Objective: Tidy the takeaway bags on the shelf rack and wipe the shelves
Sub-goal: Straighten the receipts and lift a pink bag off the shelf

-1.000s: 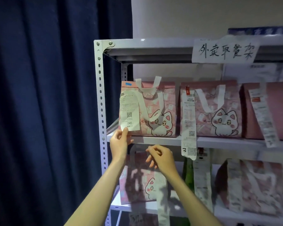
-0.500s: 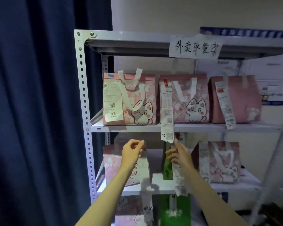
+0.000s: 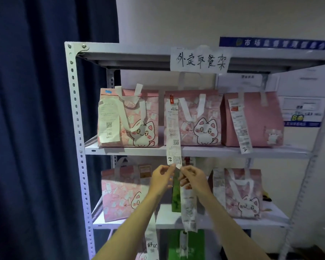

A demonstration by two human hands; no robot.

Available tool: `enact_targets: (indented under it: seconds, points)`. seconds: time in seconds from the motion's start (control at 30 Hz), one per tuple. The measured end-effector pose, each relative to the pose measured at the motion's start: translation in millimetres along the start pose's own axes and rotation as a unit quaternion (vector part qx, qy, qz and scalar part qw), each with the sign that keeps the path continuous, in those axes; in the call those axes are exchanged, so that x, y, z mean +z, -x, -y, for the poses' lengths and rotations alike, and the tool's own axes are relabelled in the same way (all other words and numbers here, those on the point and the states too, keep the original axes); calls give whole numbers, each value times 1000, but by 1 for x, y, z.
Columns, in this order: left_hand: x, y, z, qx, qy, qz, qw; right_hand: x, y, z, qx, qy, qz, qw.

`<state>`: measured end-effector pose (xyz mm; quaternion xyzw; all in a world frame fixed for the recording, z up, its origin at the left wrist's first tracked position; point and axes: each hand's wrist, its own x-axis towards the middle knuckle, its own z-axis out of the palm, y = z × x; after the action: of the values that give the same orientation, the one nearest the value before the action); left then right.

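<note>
Shelf rack (image 3: 77, 128), white perforated steel, standing beside a dark blue curtain (image 3: 30, 128). Handwritten paper sign (image 3: 199, 60) taped to the front edge of the top shelf.

Upper shelf (image 3: 204, 151), three pink takeaway bags in a row along the front edge:
- Left corner: cat-print bag (image 3: 137, 117) with a wide receipt (image 3: 108, 121) numbered 046 on its face.
- Middle: cat-print bag (image 3: 201, 119); its long receipt (image 3: 173, 134) hangs past the shelf edge, marked 3 at the bottom.
- Right: plain pink bag (image 3: 261, 119) with a slanted receipt (image 3: 239, 124) marked 2.

Middle shelf (image 3: 167, 224): cat-print bag (image 3: 122, 194) at the left end, tilted; green bag (image 3: 175, 196) upright behind the hands; cat-print bag (image 3: 240, 194) at the right end.

Hands (both raised just below the upper shelf's front edge): left hand (image 3: 160, 180) and right hand (image 3: 192, 178), fingertips pinched together on the bottom end of the long receipt, thumbs nearly meeting.

Lower level: another green bag (image 3: 188, 246), partly in view.
</note>
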<state>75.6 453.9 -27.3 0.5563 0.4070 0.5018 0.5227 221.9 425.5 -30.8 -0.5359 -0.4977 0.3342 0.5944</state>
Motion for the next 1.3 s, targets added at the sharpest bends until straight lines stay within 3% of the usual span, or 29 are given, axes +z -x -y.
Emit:
enact_targets:
  seconds: [0.13, 0.3, 0.5, 0.63, 0.87, 1.13, 1.3]
  points:
    - [47, -3, 19, 3, 30, -24, 999, -47, -11, -11, -13, -26, 15, 999]
    - [126, -10, 31, 15, 6, -19, 1000, -130, -27, -20, -57, -26, -29, 998]
    - [211, -23, 10, 77, -12, -7, 997, -213, -39, -13, -140, -74, -146, 976]
    - [253, -29, -5, 85, -25, -18, 996, -239, -47, -8, -120, -68, -188, 972]
    - [290, -30, -16, 130, -17, -68, 989, -258, -69, -12, -136, -39, -145, 979]
    - [286, -29, -9, 114, -19, -46, 992, -265, -65, -19, -139, -34, -133, 981]
    - [260, -17, 15, 93, -48, -18, 994, -250, -43, -37, -99, -39, -74, 992]
